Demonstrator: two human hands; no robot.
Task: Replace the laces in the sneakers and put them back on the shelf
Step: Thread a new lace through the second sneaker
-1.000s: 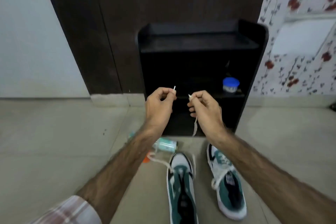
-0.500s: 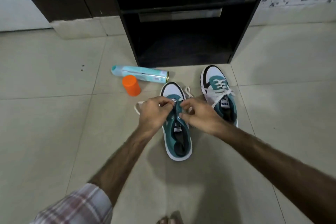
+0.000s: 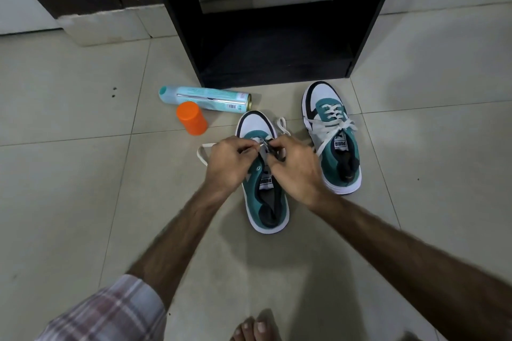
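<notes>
Two teal, white and black sneakers stand on the tiled floor before a black shelf unit (image 3: 368,22). The left sneaker (image 3: 267,202) has a loose white lace (image 3: 203,151) looping out on both sides of its toe. My left hand (image 3: 231,163) and my right hand (image 3: 297,169) meet over its front eyelets, each pinching a part of that lace. The right sneaker (image 3: 332,135) is fully laced and tied, and stands apart to the right.
A light-blue spray can (image 3: 205,98) lies on its side left of the sneakers, with an orange cap (image 3: 191,117) beside it. The shelf's bottom compartment (image 3: 274,55) is open toward me. My bare toes (image 3: 253,327) show at the bottom edge.
My hands came down from chest height, where they held the lace tips up, to the left sneaker's front eyelets. The view tilted down toward the floor.
</notes>
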